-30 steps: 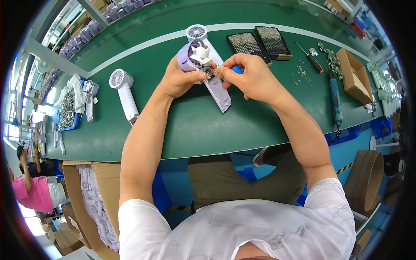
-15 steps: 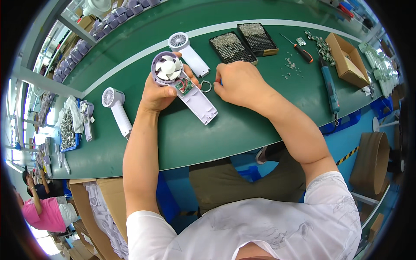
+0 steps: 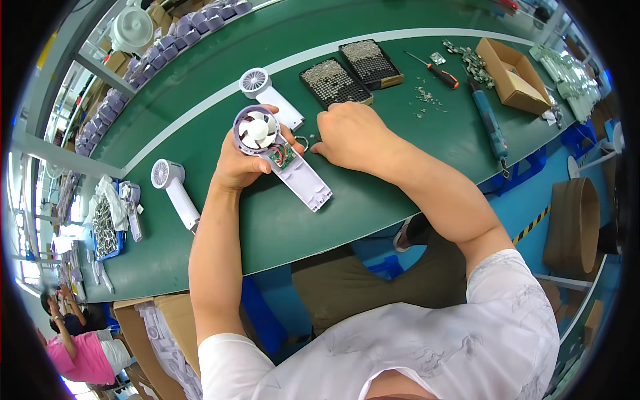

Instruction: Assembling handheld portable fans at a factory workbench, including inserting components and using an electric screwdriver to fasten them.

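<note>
My left hand (image 3: 240, 157) grips a white-and-lilac handheld fan (image 3: 308, 187) with its handle casing open. White fan blades (image 3: 257, 130) show in its round head, and a green circuit board (image 3: 281, 156) with red wires sits below them. A small metal loop (image 3: 304, 141) juts from beside my left fingertips. Close to that loop is my right hand (image 3: 353, 137), fingers closed and pinched; whatever lies between them is too small or hidden to name. Just beyond the held fan lies another handheld fan (image 3: 280, 105), and a third fan (image 3: 177, 193) rests to its left.
Two black trays (image 3: 337, 83) of small metal parts stand at the back. To the right lie a screwdriver (image 3: 443, 76), a blue electric screwdriver (image 3: 490, 123) and an open cardboard box (image 3: 510, 83). A blue basket (image 3: 110, 250) of metal loops sits at far left.
My right hand has come closer to the fan in my left hand and to the metal loop. The whole view has shifted slightly.
</note>
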### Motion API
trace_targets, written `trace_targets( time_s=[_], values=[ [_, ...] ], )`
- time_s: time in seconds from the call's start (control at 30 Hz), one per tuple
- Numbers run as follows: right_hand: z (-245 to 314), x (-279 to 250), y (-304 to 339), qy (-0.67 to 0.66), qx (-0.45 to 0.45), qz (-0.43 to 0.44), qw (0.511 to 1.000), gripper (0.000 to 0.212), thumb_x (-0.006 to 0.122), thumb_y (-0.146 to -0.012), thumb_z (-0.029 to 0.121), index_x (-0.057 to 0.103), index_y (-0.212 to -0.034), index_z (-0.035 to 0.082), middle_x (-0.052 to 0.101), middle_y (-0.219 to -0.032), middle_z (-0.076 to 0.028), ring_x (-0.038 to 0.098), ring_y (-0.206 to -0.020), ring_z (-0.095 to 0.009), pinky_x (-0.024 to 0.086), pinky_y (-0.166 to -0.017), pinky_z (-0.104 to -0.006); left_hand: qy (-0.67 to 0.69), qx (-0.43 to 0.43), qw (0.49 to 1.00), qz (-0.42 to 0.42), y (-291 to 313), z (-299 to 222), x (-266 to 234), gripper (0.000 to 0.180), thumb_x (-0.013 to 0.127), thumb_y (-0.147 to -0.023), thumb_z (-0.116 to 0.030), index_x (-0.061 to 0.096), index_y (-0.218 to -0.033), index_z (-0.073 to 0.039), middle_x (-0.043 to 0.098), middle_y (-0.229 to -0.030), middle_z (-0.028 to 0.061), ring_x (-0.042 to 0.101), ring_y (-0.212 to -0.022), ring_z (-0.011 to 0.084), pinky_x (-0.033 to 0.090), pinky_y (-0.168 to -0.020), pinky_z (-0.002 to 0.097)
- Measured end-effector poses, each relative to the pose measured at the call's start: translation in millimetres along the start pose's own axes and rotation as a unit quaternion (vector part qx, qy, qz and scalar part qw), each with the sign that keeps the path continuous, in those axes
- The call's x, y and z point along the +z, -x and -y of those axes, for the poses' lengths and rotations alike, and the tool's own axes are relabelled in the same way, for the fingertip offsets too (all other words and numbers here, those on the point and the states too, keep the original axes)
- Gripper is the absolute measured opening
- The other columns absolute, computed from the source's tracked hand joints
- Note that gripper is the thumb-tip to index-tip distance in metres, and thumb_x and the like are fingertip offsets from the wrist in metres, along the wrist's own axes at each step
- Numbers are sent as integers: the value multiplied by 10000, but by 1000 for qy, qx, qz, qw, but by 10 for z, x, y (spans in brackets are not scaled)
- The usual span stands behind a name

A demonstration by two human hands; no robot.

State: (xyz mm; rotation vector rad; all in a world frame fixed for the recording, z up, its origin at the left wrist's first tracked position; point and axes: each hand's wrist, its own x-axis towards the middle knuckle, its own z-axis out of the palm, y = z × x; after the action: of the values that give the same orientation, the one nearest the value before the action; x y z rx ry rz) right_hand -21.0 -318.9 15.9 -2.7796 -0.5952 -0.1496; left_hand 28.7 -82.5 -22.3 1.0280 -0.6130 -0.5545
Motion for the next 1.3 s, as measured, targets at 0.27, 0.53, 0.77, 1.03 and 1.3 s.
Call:
trace_targets(
  time_s=[0.27, 0.53, 0.77, 1.03, 1.3],
  values=[
    [-336, -461, 193, 61, 16, 5, 998, 172, 628, -942, 171, 708, -988, 26, 695, -960, -176, 671, -954, -362, 541, -836, -445, -14, -11, 1000, 22, 9, 26, 69, 946, 972, -577, -83, 470, -1374, -4, 703, -1074, 213, 706, -1049, 394, 534, -984, 526],
    [-1509, -956, 1106, 175, -112, -183, 961, 154, 663, -841, 11, 676, -993, 36, 664, -933, -131, 663, -899, -328, 565, -773, -415, -49, -17, 998, 27, -50, 21, 116, 907, 968, -591, -79, 481, -1353, 6, 709, -1065, 201, 709, -1054, 388, 554, -980, 520],
    [-690, -511, 1100, -71, -186, -198, 960, 140, 733, -813, -3, 693, -945, 25, 658, -889, -117, 668, -797, -282, 563, -691, -372, -57, -5, 998, 12, -32, 53, 187, 928, 988, -583, -136, 485, -1350, 12, 708, -1072, 188, 716, -1031, 369, 557, -974, 505],
    [26, -158, 641, -245, -168, -187, 936, 144, 750, -841, -6, 723, -981, 14, 655, -880, -79, 663, -731, -170, 553, -603, -271, -86, 28, 996, 10, -51, 45, 201, 839, 979, -591, -104, 526, -1288, 14, 717, -1065, 170, 726, -1004, 315, 586, -917, 443],
    [216, 5, 553, -291, -114, -153, 937, 120, 772, -853, 60, 727, -950, 5, 665, -862, -80, 646, -667, -135, 542, -590, -258, -113, 28, 993, 8, -7, 8, 226, 806, 963, -590, -49, 541, -1274, 8, 715, -1074, 181, 707, -1026, 282, 573, -931, 416]
  ],
)
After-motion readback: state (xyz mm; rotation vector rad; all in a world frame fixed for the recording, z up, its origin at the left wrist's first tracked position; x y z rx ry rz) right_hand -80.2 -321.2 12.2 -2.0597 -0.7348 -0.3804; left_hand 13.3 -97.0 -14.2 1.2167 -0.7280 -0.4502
